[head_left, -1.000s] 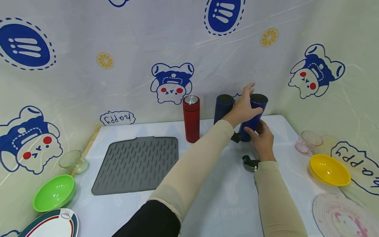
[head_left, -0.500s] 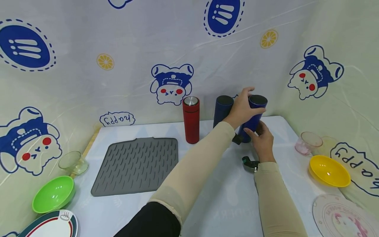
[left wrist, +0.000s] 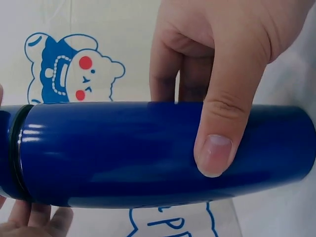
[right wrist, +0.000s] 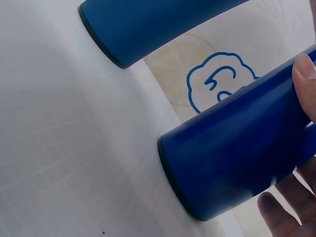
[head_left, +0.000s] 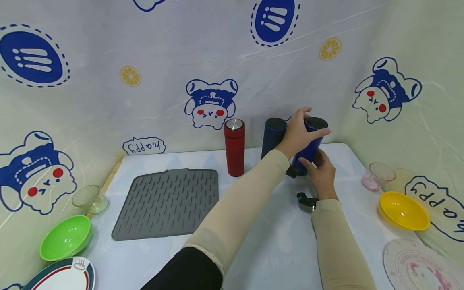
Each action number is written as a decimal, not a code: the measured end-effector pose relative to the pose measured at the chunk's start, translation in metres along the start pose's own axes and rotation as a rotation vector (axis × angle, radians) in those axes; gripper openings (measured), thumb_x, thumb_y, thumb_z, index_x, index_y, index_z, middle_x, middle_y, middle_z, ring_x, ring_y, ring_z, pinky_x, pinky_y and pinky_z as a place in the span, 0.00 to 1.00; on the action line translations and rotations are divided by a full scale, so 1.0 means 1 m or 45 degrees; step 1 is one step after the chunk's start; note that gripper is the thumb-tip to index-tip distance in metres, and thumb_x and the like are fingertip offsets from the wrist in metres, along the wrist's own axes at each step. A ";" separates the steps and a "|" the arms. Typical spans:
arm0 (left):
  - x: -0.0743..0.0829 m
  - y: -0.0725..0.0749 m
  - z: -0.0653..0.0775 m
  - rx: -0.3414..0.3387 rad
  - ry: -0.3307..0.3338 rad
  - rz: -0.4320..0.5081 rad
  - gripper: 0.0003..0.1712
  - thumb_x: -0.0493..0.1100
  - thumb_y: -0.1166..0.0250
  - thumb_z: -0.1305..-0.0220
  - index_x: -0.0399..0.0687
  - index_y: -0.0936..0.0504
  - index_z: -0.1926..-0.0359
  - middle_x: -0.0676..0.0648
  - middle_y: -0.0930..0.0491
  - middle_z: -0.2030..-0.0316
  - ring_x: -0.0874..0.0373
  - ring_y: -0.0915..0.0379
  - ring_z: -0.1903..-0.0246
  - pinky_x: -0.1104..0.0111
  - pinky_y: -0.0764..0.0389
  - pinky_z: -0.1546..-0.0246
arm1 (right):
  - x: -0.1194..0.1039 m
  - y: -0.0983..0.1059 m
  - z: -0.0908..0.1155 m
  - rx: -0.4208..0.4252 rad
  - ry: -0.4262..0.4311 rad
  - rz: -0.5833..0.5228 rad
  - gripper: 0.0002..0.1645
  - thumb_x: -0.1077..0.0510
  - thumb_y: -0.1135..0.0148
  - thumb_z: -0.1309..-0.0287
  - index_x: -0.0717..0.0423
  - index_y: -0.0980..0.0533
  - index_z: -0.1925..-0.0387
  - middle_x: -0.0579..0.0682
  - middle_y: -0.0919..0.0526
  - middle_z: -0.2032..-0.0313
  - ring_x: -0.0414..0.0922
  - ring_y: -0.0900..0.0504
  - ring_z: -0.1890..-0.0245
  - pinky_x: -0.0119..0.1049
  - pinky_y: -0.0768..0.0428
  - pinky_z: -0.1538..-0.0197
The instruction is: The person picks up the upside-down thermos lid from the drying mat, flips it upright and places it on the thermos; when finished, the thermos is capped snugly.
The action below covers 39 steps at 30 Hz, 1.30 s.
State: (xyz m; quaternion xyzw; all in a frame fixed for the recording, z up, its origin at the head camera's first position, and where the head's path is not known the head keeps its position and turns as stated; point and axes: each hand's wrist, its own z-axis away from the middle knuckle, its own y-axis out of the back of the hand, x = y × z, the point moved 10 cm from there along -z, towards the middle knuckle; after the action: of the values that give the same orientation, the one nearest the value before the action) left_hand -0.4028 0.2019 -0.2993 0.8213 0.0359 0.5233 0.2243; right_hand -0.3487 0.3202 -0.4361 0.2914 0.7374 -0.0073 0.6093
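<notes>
Toward the back right of the table a glossy blue thermos flask (head_left: 311, 149) stands upright. My left hand (head_left: 299, 135) is around its upper part, thumb across the near side; in the left wrist view its fingers (left wrist: 37, 217) curl by the dark ring below the lid (left wrist: 7, 150). Lower down, my right hand (head_left: 322, 173) grips the body, with its thumb (left wrist: 217, 153) laid along the blue surface. The right wrist view shows the flask's dark base (right wrist: 177, 187) at the white tabletop. Just to its left stands a duller blue flask (head_left: 272, 135), partly behind my left hand.
A red thermos (head_left: 235, 153) stands left of the flasks, behind a grey ridged mat (head_left: 170, 205). Along the left lie a clear glass (head_left: 92, 199), green bowl (head_left: 67, 237) and rimmed plate (head_left: 90, 272). Opposite are a pink glass (head_left: 377, 177), yellow bowl (head_left: 404, 211) and pink-patterned plate (head_left: 393, 257).
My left hand has turned and shifted slightly right around the flask's top, its raised fingers coming lower and its thumb reaching farther across. The right hand has stayed on the body.
</notes>
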 end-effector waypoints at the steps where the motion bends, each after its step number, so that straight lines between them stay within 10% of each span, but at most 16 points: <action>1: 0.000 0.001 0.000 -0.003 -0.008 0.018 0.47 0.59 0.28 0.52 0.62 0.41 0.34 0.60 0.34 0.43 0.71 0.38 0.47 0.75 0.32 0.49 | 0.000 0.000 -0.001 -0.001 0.000 -0.004 0.47 0.37 0.36 0.51 0.44 0.40 0.31 0.49 0.31 0.39 0.44 0.32 0.40 0.43 0.35 0.39; 7: 0.003 -0.006 0.002 -0.127 -0.043 0.081 0.41 0.51 0.36 0.39 0.67 0.48 0.30 0.65 0.39 0.38 0.69 0.39 0.43 0.69 0.33 0.46 | -0.002 0.000 -0.001 -0.002 0.037 -0.037 0.44 0.39 0.34 0.51 0.43 0.38 0.33 0.49 0.29 0.40 0.44 0.30 0.41 0.43 0.34 0.40; 16: -0.001 -0.001 0.001 -0.032 -0.045 -0.064 0.52 0.64 0.29 0.54 0.65 0.45 0.31 0.58 0.39 0.42 0.71 0.43 0.46 0.73 0.34 0.46 | -0.001 -0.001 0.000 0.004 0.047 -0.059 0.44 0.39 0.34 0.52 0.41 0.37 0.33 0.49 0.28 0.40 0.44 0.30 0.42 0.42 0.33 0.41; 26: 0.001 -0.012 0.003 -0.173 -0.039 -0.010 0.47 0.52 0.35 0.41 0.66 0.53 0.28 0.62 0.45 0.34 0.68 0.47 0.38 0.65 0.37 0.42 | 0.000 0.001 0.000 0.012 0.051 0.003 0.43 0.38 0.35 0.51 0.42 0.37 0.33 0.49 0.28 0.41 0.44 0.30 0.42 0.42 0.33 0.41; 32: -0.002 -0.006 0.002 -0.054 -0.026 -0.114 0.55 0.64 0.29 0.54 0.64 0.49 0.30 0.56 0.41 0.39 0.68 0.45 0.42 0.70 0.35 0.44 | 0.002 0.001 0.001 0.012 0.045 -0.004 0.44 0.38 0.35 0.51 0.42 0.37 0.33 0.49 0.29 0.40 0.44 0.31 0.41 0.42 0.33 0.41; 39: 0.001 -0.002 -0.001 -0.061 -0.052 -0.044 0.48 0.54 0.29 0.48 0.64 0.45 0.31 0.61 0.34 0.43 0.68 0.38 0.46 0.72 0.32 0.48 | -0.005 0.002 0.001 0.017 0.111 -0.047 0.42 0.41 0.34 0.50 0.44 0.36 0.34 0.51 0.28 0.41 0.44 0.30 0.42 0.43 0.31 0.42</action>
State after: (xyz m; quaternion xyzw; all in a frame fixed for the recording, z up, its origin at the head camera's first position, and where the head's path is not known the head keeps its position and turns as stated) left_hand -0.4031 0.2043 -0.2992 0.8256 0.0329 0.5031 0.2535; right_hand -0.3460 0.3191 -0.4310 0.2819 0.7685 -0.0105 0.5743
